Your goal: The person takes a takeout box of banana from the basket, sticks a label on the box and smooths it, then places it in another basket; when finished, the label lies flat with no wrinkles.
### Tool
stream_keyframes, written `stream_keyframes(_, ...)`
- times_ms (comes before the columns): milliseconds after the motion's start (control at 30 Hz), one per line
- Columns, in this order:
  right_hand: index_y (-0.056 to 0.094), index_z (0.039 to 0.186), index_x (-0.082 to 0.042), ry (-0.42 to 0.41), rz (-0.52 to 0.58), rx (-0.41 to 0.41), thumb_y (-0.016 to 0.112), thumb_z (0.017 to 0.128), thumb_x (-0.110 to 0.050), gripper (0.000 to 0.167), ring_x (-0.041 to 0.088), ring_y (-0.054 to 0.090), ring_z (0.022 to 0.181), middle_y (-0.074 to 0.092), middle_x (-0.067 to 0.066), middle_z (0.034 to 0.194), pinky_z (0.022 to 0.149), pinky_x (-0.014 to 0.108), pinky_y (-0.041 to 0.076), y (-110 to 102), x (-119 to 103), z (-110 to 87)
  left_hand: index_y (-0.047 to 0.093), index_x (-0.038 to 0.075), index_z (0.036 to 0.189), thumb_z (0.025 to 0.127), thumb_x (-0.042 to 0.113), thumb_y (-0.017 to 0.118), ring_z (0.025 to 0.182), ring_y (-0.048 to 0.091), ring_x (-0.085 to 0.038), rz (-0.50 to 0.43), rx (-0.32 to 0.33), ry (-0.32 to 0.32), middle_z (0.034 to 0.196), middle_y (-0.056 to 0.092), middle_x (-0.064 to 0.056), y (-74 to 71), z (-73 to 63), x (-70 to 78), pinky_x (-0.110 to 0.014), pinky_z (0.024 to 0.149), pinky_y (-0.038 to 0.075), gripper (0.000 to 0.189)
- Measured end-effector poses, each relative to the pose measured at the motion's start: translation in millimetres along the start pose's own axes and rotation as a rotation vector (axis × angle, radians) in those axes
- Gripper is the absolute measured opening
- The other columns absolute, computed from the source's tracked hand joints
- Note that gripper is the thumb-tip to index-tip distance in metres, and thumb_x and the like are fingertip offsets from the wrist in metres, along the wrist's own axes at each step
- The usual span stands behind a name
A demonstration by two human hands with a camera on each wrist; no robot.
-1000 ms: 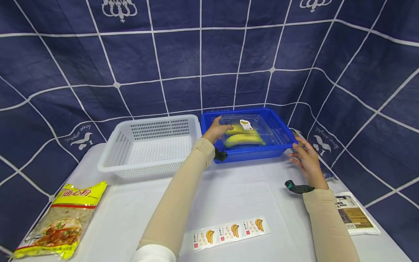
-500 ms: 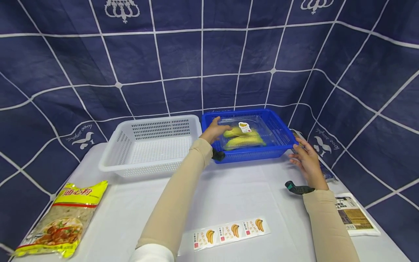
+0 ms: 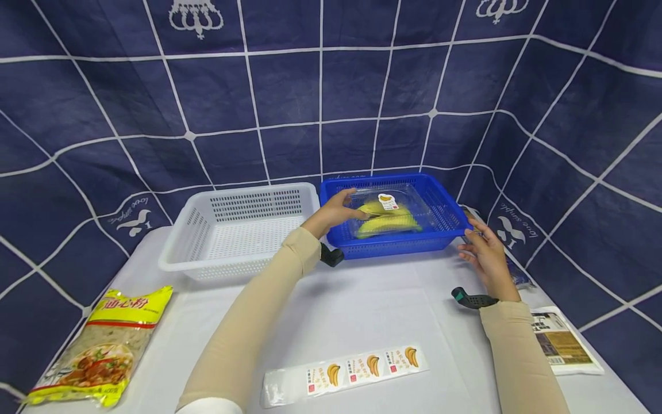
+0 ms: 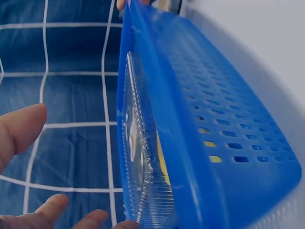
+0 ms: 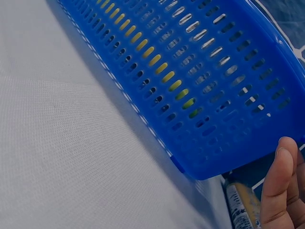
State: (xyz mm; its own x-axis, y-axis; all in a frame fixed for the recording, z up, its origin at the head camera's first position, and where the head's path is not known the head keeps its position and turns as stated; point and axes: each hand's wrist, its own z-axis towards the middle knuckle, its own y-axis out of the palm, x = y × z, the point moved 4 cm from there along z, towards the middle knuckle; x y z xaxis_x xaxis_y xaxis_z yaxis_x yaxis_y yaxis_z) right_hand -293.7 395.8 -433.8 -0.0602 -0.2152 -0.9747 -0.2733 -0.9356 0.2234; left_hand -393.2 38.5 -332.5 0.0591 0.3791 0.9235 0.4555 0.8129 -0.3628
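A clear plastic box of bananas (image 3: 388, 223) with a banana sticker on its lid sits inside the blue basket (image 3: 439, 237). My left hand (image 3: 333, 214) is over the basket's left side, its fingertips near the box's left edge. In the left wrist view the thumb (image 4: 26, 125) stands well apart from the fingers, with nothing between them. At the basket's right front corner, my right hand (image 3: 487, 256) holds the rim with its fingertips. Yellow shows through the slots of the basket's side (image 5: 157, 62) in the right wrist view.
An unfilled white basket (image 3: 253, 236) stands left of the blue one. A yellow bag of pasta (image 3: 103, 345) lies at the front left. A strip of banana stickers (image 3: 362, 371) is near the front edge. A brown-and-white packet (image 3: 561, 339) lies beyond my right forearm.
My left hand has come off the banana box and drawn back to the left. The box has settled lower in the blue basket. My right hand stays at the rim.
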Motion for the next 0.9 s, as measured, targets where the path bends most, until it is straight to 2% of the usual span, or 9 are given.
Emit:
stream_keyframes(167, 0.05, 0.156, -0.027, -0.002, -0.005, -0.009, 0.064, 0.111, -0.026, 0.047, 0.007, 0.069, 0.083, 0.051, -0.008, 0.124, 0.07, 0.02, 0.06, 0.4, 0.7, 1.9, 0.03, 0.018, 0.172, 0.099, 0.017, 0.08, 0.161, 0.028, -0.039, 0.019, -0.028, 0.051, 0.176, 0.028, -0.015, -3.8, -19.0, -2.3, -0.055, 0.128, 0.031, 0.089)
stream_keyframes(400, 0.053, 0.15, -0.029, -0.003, 0.017, -0.011, 0.064, 0.111, -0.024, 0.04, 0.008, 0.07, 0.082, 0.051, -0.007, 0.124, 0.069, 0.021, 0.061, -0.2, 3.5, 5.3, 0.038, 0.012, 0.168, 0.098, 0.008, 0.078, 0.158, 0.035, -0.04, -0.027, -0.034, 0.157, 0.171, 0.037, -0.015, -7.6, -47.8, -11.3, -0.049, 0.124, 0.04, 0.08)
stream_keyframes(667, 0.051, 0.154, -0.027, -0.013, 0.018, -0.01, 0.064, 0.111, -0.025, 0.045, 0.008, 0.07, 0.081, 0.05, -0.007, 0.124, 0.069, 0.021, 0.061, 0.6, 3.6, 6.2, 0.043, 0.004, 0.163, 0.099, 0.001, 0.076, 0.154, 0.043, -0.042, -0.057, -0.012, 0.3, 0.168, 0.043, -0.018, -11.9, -83.8, -24.1, -0.051, 0.126, 0.036, 0.073)
stream_keyframes(900, 0.055, 0.147, -0.028, -0.034, 0.042, -0.023, 0.064, 0.111, -0.023, 0.038, 0.008, 0.07, 0.081, 0.049, -0.005, 0.124, 0.069, 0.02, 0.061, 0.0, 2.3, 5.4, 0.046, 0.001, 0.16, 0.097, -0.004, 0.076, 0.15, 0.049, -0.041, -0.106, 0.018, 0.338, 0.164, 0.048, -0.021, -17.2, -111.4, -38.3, -0.051, 0.122, 0.042, 0.07)
